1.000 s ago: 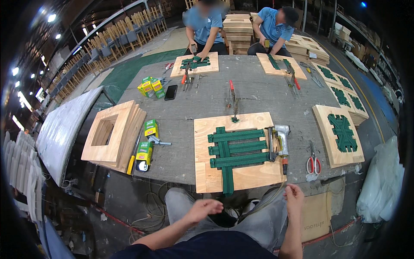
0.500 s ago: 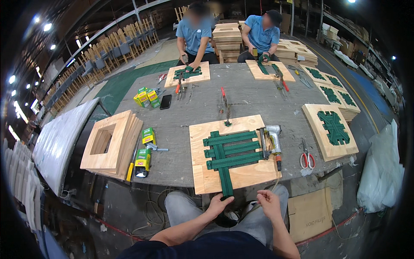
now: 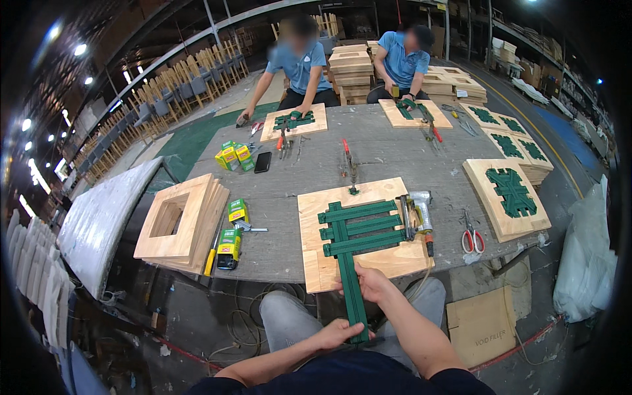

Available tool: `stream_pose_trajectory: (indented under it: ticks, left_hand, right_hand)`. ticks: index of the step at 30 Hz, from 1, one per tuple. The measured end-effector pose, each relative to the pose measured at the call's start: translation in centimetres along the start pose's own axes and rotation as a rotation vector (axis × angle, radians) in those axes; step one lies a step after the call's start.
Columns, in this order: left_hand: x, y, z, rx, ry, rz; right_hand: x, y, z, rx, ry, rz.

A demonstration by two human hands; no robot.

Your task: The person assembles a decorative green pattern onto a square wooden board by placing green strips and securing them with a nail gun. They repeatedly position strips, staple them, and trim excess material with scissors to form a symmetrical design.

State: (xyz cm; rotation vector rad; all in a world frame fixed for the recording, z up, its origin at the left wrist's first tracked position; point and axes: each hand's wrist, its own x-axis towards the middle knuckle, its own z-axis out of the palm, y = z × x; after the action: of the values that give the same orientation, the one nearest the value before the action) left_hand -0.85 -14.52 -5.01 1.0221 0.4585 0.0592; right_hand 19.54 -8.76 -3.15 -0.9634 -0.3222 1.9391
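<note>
A square wooden panel [image 3: 415,255] lies at the table's near edge, with green elastic webbing strips [image 3: 368,226] crossing its middle. One lengthwise webbing strap [image 3: 354,306] runs off the near edge toward my lap. My left hand [image 3: 342,334] pinches that strap close to its free end. Higher up, just below the panel's edge, my right hand [image 3: 370,283] is closed around the same strap, some fingertips behind it. On the panel's right side rests a silver staple gun [image 3: 420,214] with its hose. A red-handled clamp [image 3: 352,174] grips the far edge.
On the left stand stacked wooden frames [image 3: 153,247], a yellow-handled tool [image 3: 211,258] and staple boxes [image 3: 229,245]. To the right are red-handled scissors [image 3: 470,238] and a finished webbed panel [image 3: 477,197]. Two co-workers [image 3: 299,69] sit across the table [image 3: 276,217].
My left hand has drawn the strap farther down toward me. My right hand has moved up and left and taken hold of it. The left co-worker's arm reaches out sideways.
</note>
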Motion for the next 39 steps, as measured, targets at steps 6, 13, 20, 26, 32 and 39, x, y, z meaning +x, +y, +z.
stream_pose_trajectory:
  ticks: [6,13,20,26,32,39]
  left_hand:
    - [-1.0,1.4,0.1,0.492,0.148,-0.194]
    - [-1.2,7.2,-4.7,1.332,0.720,0.300]
    - [3.3,7.7,-6.6,1.702,0.636,0.390]
    - [4.2,7.2,-6.7,1.824,0.595,0.396]
    - [4.2,6.5,-7.4,1.917,0.536,0.417]
    - [4.2,6.0,-8.1,2.006,0.503,0.509]
  right_hand:
    - [3.3,0.8,-0.1,0.087,0.135,0.031]
    - [3.0,1.8,1.9,-0.138,0.319,-0.058]
    - [1.8,4.7,2.7,-0.311,0.457,-0.204]
    - [0.7,7.4,1.8,-0.509,0.583,-0.367]
    - [-0.5,8.3,1.9,-0.548,0.586,-0.353]
    - [-1.9,8.1,2.3,-0.459,0.524,-0.310]
